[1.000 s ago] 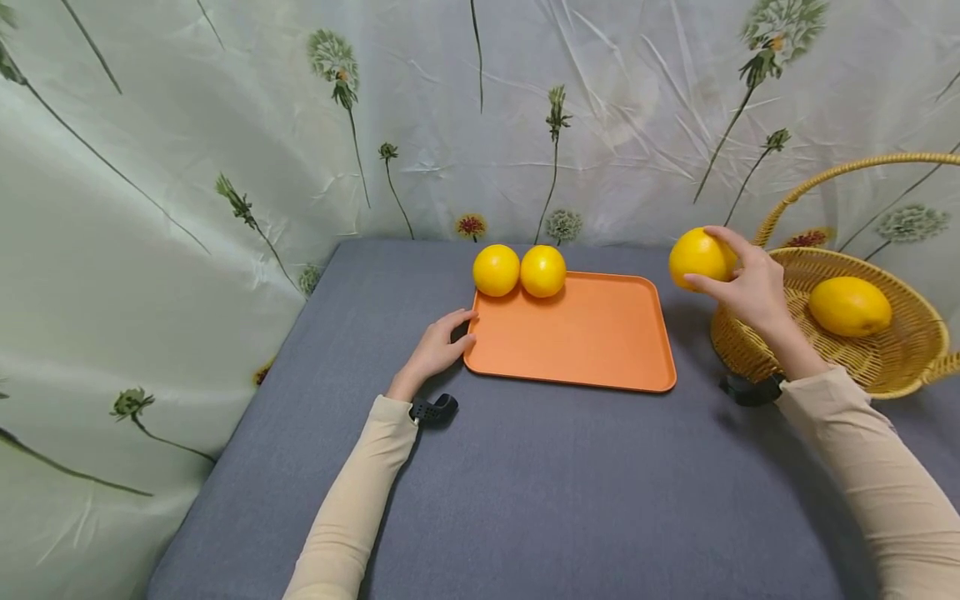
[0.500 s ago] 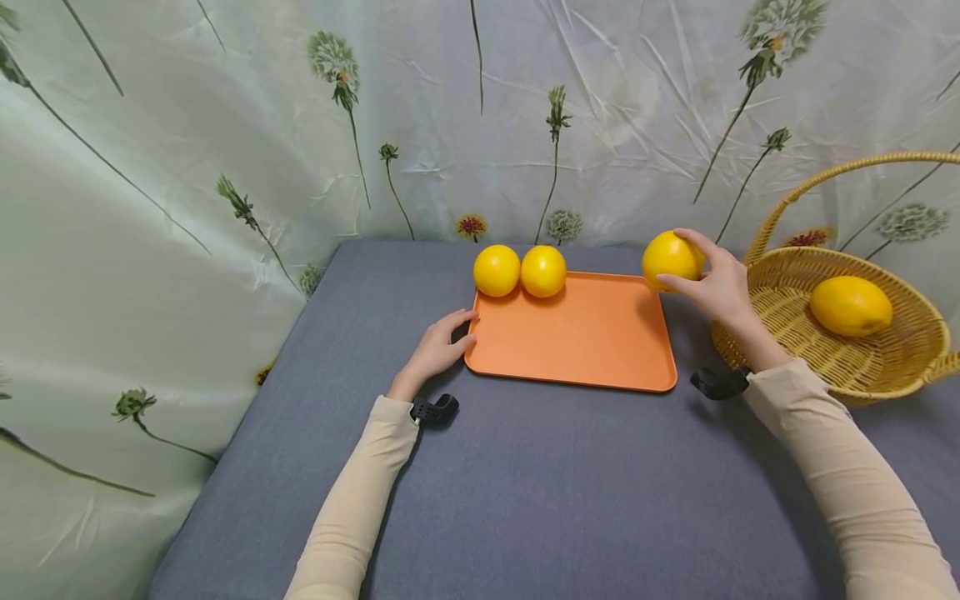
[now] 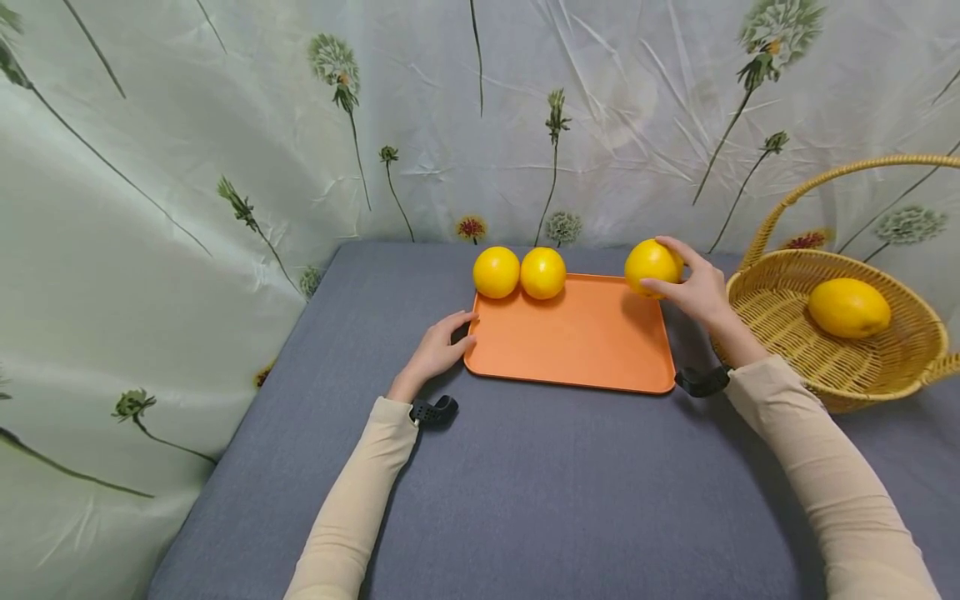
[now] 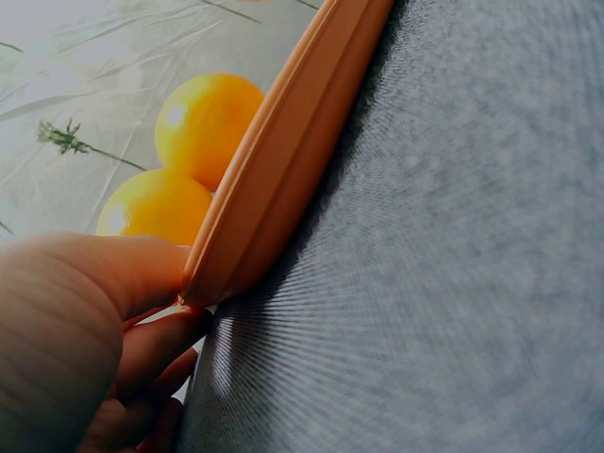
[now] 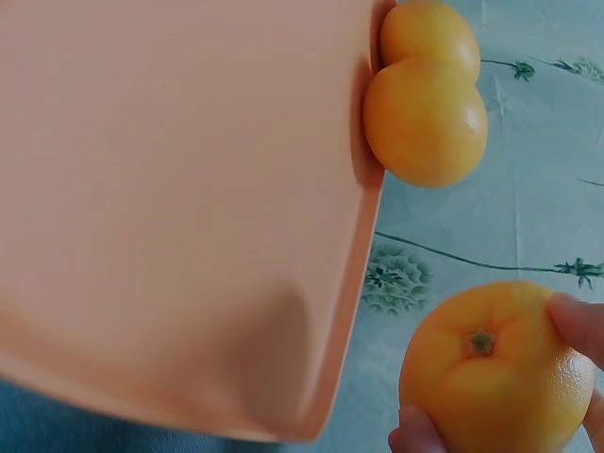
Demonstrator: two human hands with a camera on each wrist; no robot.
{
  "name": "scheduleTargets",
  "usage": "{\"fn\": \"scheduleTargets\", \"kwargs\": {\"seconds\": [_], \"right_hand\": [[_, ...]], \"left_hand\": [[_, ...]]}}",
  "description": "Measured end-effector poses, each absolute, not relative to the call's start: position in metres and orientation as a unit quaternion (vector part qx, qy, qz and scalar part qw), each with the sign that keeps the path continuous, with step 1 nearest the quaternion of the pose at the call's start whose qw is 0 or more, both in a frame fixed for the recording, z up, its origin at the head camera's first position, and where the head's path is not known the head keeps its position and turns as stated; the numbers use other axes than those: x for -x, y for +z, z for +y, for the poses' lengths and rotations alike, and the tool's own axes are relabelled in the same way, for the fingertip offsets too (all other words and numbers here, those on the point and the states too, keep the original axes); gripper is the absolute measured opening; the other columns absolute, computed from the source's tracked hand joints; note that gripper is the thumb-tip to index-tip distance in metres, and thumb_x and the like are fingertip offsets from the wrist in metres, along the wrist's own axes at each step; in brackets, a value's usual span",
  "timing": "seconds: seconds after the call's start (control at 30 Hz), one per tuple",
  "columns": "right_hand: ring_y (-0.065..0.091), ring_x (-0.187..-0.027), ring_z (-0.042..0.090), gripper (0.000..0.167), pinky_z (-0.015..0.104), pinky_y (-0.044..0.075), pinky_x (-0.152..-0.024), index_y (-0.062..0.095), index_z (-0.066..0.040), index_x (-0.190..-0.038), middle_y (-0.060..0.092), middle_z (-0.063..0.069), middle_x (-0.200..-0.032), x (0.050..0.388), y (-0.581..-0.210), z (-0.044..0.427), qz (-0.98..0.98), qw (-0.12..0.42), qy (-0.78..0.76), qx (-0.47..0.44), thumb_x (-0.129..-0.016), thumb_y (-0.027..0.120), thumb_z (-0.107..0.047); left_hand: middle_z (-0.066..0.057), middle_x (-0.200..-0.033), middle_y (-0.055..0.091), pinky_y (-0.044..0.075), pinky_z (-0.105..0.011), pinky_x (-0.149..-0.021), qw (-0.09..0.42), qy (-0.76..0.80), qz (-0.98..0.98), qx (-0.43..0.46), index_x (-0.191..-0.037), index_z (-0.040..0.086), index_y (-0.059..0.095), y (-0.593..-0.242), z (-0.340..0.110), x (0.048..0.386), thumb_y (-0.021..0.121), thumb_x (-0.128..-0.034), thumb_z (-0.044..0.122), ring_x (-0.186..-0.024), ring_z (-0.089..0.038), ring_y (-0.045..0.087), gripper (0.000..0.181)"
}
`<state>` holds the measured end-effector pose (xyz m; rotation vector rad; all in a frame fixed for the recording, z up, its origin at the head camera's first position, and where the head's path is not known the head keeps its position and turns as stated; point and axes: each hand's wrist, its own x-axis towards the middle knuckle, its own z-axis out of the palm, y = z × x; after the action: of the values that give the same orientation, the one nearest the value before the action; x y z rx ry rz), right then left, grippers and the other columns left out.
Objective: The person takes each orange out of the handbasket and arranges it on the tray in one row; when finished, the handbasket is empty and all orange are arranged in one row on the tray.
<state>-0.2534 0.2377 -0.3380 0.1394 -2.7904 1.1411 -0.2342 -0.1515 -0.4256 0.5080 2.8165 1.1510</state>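
Note:
My right hand (image 3: 697, 287) grips an orange (image 3: 651, 265) between thumb and fingers, above the far right corner of an orange tray (image 3: 573, 342). In the right wrist view, the stem end of that orange (image 5: 491, 377) shows, and a shadow falls on the tray below. My left hand (image 3: 437, 348) pinches the tray's left edge; in the left wrist view the thumb (image 4: 123, 269) lies on the rim with fingers below it. Two more oranges, a left one (image 3: 496, 272) and a right one (image 3: 543, 272), sit side by side at the tray's far left corner.
A yellow wicker basket (image 3: 918, 367) with a tall handle stands right of the tray, close to my right forearm. An oval yellow fruit (image 3: 849, 308) lies in it. Behind the grey table (image 3: 562, 492) hangs a flower-printed curtain (image 3: 630, 142).
My right hand has carried the orange leftward and slightly down, from beside the basket to over the tray's right corner. My left hand and the tray stay in place.

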Motion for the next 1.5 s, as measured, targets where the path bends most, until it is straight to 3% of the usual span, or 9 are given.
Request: {"fn": "scheduleTargets", "kwargs": {"seconds": [0.1, 0.23, 0.33, 0.67, 0.9, 1.13, 1.37, 1.5], "right_hand": [[0.042, -0.123, 0.048, 0.074, 0.052, 0.05, -0.085, 0.032, -0.025, -0.147, 0.034, 0.024, -0.148, 0.259, -0.34, 0.234, -0.916, 0.031, 0.399, -0.043, -0.084, 0.067, -0.039], [0.047, -0.117, 0.044, 0.075, 0.028, 0.054, -0.068, 0.031, -0.025, -0.147, 0.035, 0.027, -0.144, 0.267, -0.345, 0.229, -0.912, 0.003, 0.408, -0.04, -0.083, 0.068, -0.04], [0.051, -0.11, 0.042, 0.074, 0.019, 0.049, -0.06, 0.032, -0.025, -0.147, 0.037, 0.029, -0.142, 0.271, -0.349, 0.225, -0.913, -0.008, 0.405, -0.043, -0.083, 0.068, -0.039], [0.047, -0.117, 0.042, 0.073, 0.029, 0.054, -0.066, 0.033, -0.024, -0.147, 0.035, 0.025, -0.145, 0.279, -0.353, 0.21, -0.913, -0.035, 0.402, -0.055, -0.084, 0.068, -0.034], [0.042, -0.123, 0.042, 0.075, 0.042, 0.055, -0.079, 0.028, -0.024, -0.149, 0.03, 0.023, -0.149, 0.285, -0.357, 0.202, -0.91, -0.058, 0.405, -0.063, -0.085, 0.067, -0.035], [0.041, -0.124, 0.04, 0.075, 0.033, 0.054, -0.074, 0.027, -0.022, -0.149, 0.032, 0.023, -0.149, 0.289, -0.362, 0.199, -0.908, -0.065, 0.409, -0.064, -0.085, 0.067, -0.033], [0.039, -0.127, 0.044, 0.082, 0.041, 0.054, -0.079, 0.015, -0.02, -0.151, 0.027, 0.028, -0.148, 0.291, -0.365, 0.199, -0.903, -0.076, 0.419, -0.061, -0.087, 0.065, -0.032], [0.038, -0.127, 0.043, 0.079, 0.043, 0.051, -0.083, 0.017, -0.017, -0.151, 0.029, 0.028, -0.146, 0.292, -0.363, 0.199, -0.904, -0.08, 0.416, -0.063, -0.088, 0.064, -0.031]], "left_hand": [[-0.017, -0.146, 0.042, 0.027, -0.047, -0.116, 0.027, 0.374, 0.912, -0.165, -0.137, 0.006, 0.047, -0.425, -0.152, 0.234, 0.055, -0.0931, 0.019, -0.14, -0.031, 0.035, 0.047], [-0.017, -0.146, 0.043, 0.028, -0.047, -0.116, 0.027, 0.373, 0.912, -0.167, -0.137, 0.006, 0.047, -0.424, -0.152, 0.234, 0.055, -0.093, 0.018, -0.14, -0.031, 0.035, 0.047], [-0.016, -0.146, 0.043, 0.028, -0.047, -0.116, 0.027, 0.373, 0.912, -0.169, -0.138, 0.006, 0.047, -0.424, -0.152, 0.233, 0.055, -0.0932, 0.018, -0.14, -0.031, 0.035, 0.047], [-0.015, -0.146, 0.043, 0.027, -0.046, -0.117, 0.029, 0.378, 0.911, -0.161, -0.138, 0.007, 0.047, -0.425, -0.151, 0.234, 0.054, -0.0936, 0.018, -0.141, -0.029, 0.034, 0.046], [-0.015, -0.146, 0.043, 0.028, -0.047, -0.116, 0.029, 0.373, 0.913, -0.162, -0.138, 0.007, 0.047, -0.426, -0.151, 0.234, 0.054, -0.0937, 0.019, -0.14, -0.03, 0.035, 0.046], [-0.016, -0.146, 0.043, 0.028, -0.047, -0.116, 0.027, 0.372, 0.913, -0.164, -0.138, 0.007, 0.047, -0.426, -0.15, 0.234, 0.054, -0.0934, 0.018, -0.14, -0.03, 0.035, 0.046], [-0.015, -0.147, 0.042, 0.027, -0.047, -0.116, 0.029, 0.371, 0.914, -0.161, -0.138, 0.008, 0.047, -0.425, -0.15, 0.233, 0.054, -0.0936, 0.019, -0.14, -0.03, 0.035, 0.046], [-0.016, -0.146, 0.042, 0.027, -0.047, -0.116, 0.029, 0.375, 0.912, -0.163, -0.138, 0.007, 0.047, -0.424, -0.151, 0.233, 0.054, -0.0934, 0.019, -0.14, -0.03, 0.035, 0.046]]}}
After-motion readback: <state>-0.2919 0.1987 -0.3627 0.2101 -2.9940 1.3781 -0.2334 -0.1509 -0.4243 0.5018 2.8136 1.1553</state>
